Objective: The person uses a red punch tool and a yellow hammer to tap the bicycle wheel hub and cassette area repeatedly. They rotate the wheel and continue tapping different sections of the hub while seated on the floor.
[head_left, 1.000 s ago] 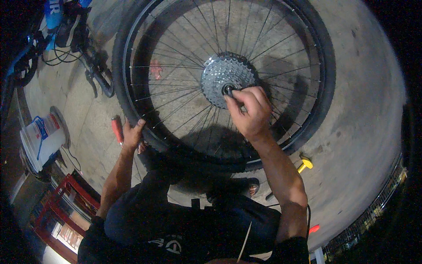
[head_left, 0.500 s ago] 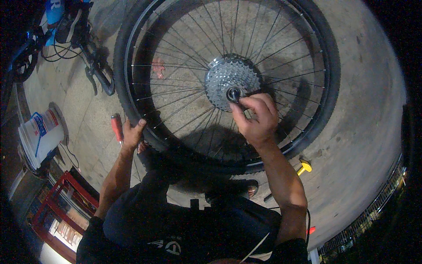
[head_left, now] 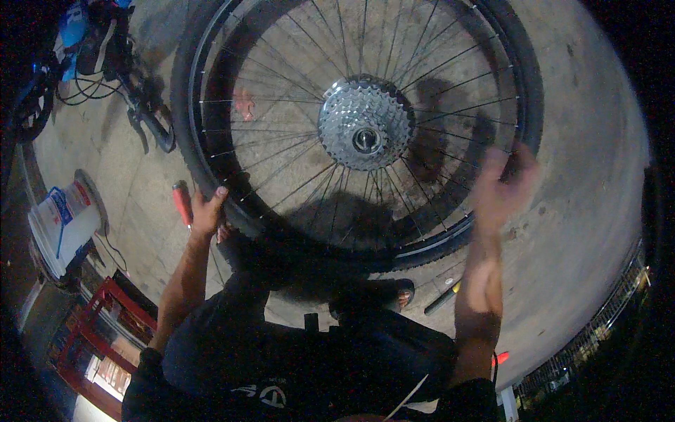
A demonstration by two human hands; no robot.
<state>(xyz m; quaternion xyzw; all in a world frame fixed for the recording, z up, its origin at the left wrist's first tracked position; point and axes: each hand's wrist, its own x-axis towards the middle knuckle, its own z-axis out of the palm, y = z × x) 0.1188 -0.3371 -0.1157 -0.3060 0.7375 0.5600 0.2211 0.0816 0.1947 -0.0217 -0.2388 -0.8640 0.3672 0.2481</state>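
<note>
A bicycle wheel [head_left: 185, 105] with a black tyre is tilted up before me, its silver cassette [head_left: 365, 105] facing me. At the cassette's centre the hub's axle end [head_left: 365, 141] shows uncovered, with no hand on it. My left hand [head_left: 207, 212] grips the tyre at the lower left, thumb on top and fingers partly hidden behind it. Over at the wheel's right side is my right hand [head_left: 500, 184], smeared by motion and overlapping the tyre. Whether it touches the tyre or holds anything cannot be made out.
A red-handled screwdriver [head_left: 182, 204] lies left of my left hand. Farther left stand a white bucket [head_left: 77, 221] and a bicycle's handlebar [head_left: 160, 130]. A black-and-yellow tool [head_left: 441, 299] lies partly behind my right forearm. Lower left is a red frame [head_left: 105, 309].
My right hand has left the axle end at the cassette and swung right to the tyre's right side. The left hand keeps its grip; the wheel has shifted slightly left in view.
</note>
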